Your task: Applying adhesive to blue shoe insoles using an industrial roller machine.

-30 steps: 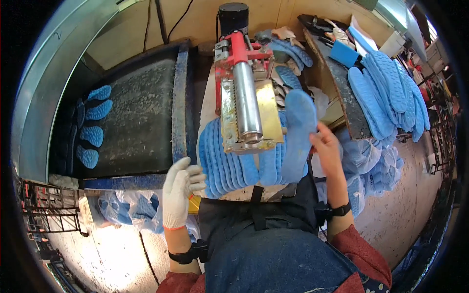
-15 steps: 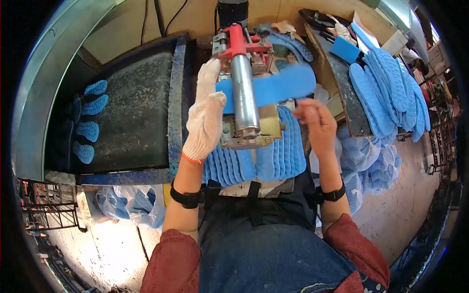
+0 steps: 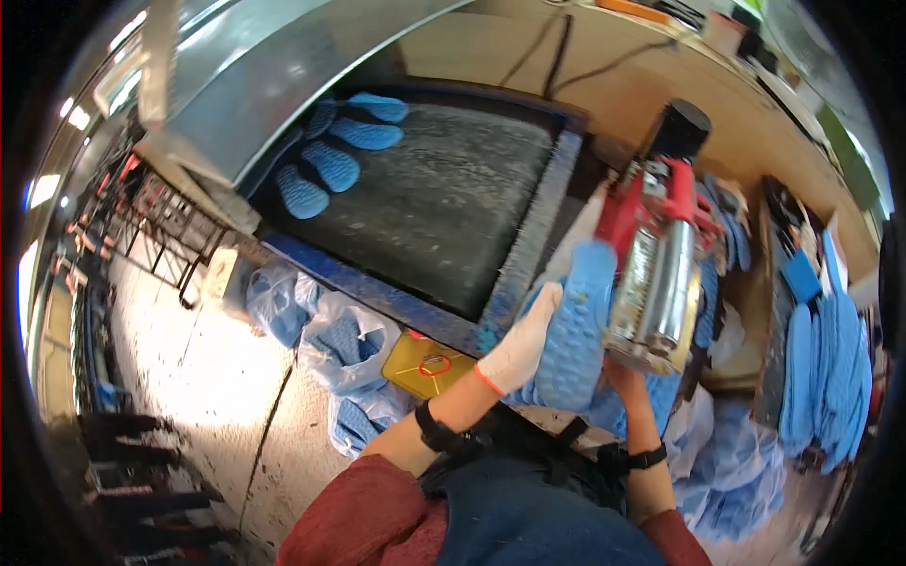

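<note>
A blue insole (image 3: 578, 330) with a bumpy surface stands tilted left of the roller machine (image 3: 661, 274), gripped by my left hand (image 3: 524, 349) in a white knit glove. My bare right hand (image 3: 625, 379) reaches in beneath the front end of the machine's metal roller, beside the stacked blue insoles (image 3: 609, 411). Its fingers are mostly hidden by the machine. The machine has a red frame and a black motor on top.
On my left lies a black conveyor belt (image 3: 444, 208) with a blue frame; several insoles (image 3: 332, 166) sit by its metal hood (image 3: 274, 80). Bags of insoles (image 3: 349, 344) and a yellow container (image 3: 425, 366) are below. More insoles (image 3: 821, 368) hang over the right-hand shelf.
The view has turned left toward the belt. The insole that was at the roller is now left of the machine in my left hand. My right hand has dropped below the roller.
</note>
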The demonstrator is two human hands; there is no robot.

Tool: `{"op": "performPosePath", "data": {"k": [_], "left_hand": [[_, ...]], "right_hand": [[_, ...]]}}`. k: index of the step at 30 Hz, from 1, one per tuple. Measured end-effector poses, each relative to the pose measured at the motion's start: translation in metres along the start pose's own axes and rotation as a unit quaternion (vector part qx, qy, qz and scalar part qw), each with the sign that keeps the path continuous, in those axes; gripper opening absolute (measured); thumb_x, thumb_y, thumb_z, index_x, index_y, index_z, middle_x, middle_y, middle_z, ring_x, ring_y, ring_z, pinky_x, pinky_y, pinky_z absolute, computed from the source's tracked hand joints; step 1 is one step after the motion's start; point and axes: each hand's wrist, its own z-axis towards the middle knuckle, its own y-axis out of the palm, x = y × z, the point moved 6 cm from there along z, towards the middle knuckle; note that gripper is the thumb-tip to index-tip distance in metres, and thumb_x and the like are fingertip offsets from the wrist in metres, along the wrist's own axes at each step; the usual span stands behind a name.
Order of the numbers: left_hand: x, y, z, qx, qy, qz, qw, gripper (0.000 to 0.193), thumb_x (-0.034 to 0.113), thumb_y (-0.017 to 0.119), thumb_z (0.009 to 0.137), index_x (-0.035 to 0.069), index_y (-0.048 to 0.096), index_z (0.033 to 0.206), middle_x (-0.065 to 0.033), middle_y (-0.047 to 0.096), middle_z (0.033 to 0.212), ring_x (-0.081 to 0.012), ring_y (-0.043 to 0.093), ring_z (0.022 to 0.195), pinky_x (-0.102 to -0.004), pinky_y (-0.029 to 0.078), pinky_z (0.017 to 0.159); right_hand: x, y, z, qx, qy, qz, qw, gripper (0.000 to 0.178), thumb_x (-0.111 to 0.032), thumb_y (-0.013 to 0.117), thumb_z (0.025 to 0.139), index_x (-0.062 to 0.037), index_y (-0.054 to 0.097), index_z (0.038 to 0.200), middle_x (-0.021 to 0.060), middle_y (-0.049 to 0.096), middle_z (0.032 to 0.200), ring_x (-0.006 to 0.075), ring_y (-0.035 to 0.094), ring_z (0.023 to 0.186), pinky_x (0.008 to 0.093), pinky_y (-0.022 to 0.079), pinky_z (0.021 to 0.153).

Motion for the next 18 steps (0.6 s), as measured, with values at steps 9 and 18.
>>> {"op": "performPosePath", "data": {"k": [9, 18], "left_hand": [[0.118, -0.103, -0.027, 0.068, 0.263, -0.083, 0.959, 0.046, 0.039, 0.037, 0.099, 0.004, 0.048, 0.126, -0.0135, 0.059, 0.116, -0.0254, 0.058, 0.108, -0.0401, 0.045, 0.097], [0.208, -0.207, -0.034, 0.51, 0.237, 0.409, 0.719, 0.062, 0.047, 0.045, 0.092, -0.005, 0.044, 0.125, -0.0245, 0.056, 0.116, -0.0344, 0.055, 0.108, -0.0416, 0.044, 0.093]], "right_hand": [[0.034, 0.005, -0.002, -0.115, 0.109, 0.068, 0.985, 0.055, -0.027, 0.077, 0.079, -0.0013, 0.053, 0.121, 0.0082, 0.058, 0.114, 0.0229, 0.055, 0.103, 0.0383, 0.044, 0.091], [0.073, -0.044, -0.035, -0.012, 0.433, 0.563, 0.704, 0.038, -0.013, 0.059, 0.091, -0.0006, 0.051, 0.125, 0.0088, 0.061, 0.11, 0.018, 0.06, 0.096, 0.0303, 0.049, 0.083]]}}
